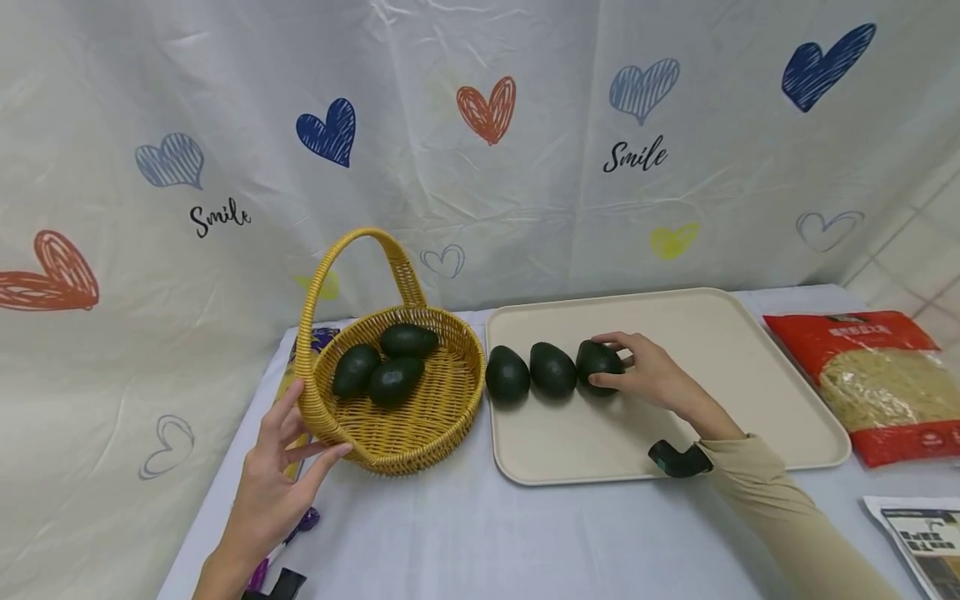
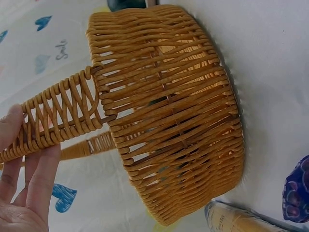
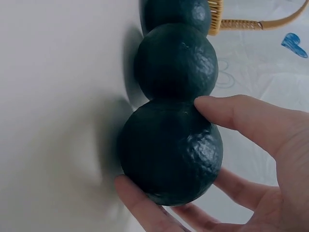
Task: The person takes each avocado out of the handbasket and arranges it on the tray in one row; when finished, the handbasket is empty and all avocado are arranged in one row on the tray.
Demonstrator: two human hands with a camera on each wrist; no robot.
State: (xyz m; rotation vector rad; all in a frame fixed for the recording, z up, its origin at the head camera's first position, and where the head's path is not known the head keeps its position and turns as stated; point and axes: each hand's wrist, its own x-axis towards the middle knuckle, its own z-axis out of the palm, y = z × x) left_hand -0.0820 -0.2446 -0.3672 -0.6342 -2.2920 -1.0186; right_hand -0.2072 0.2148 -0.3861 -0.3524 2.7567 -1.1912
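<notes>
On the left stands a yellow woven basket (image 1: 450,392) with a tall arched handle and three dark green avocados (image 1: 396,382) inside. My left hand (image 1: 273,479) holds the basket's handle (image 2: 53,113) near its base, thumb on one face and fingers behind it. Three more avocados lie side by side on the beige tray (image 1: 585,450): a left one (image 1: 507,374), a middle one (image 1: 553,369) and a right one (image 1: 597,365). My right hand (image 1: 652,373) grips the right avocado between thumb and fingers. In the right wrist view this avocado (image 3: 169,154) overlaps its neighbour (image 3: 176,63).
A red bag of pale dry food (image 1: 877,383) lies right of the tray, with a printed sheet (image 1: 926,533) nearer the front. Behind the basket's left side sits a yellow packet (image 2: 241,217), and a purple-blue wrapped item (image 2: 297,191) lies close by. A heart-printed curtain (image 1: 525,208) hangs behind.
</notes>
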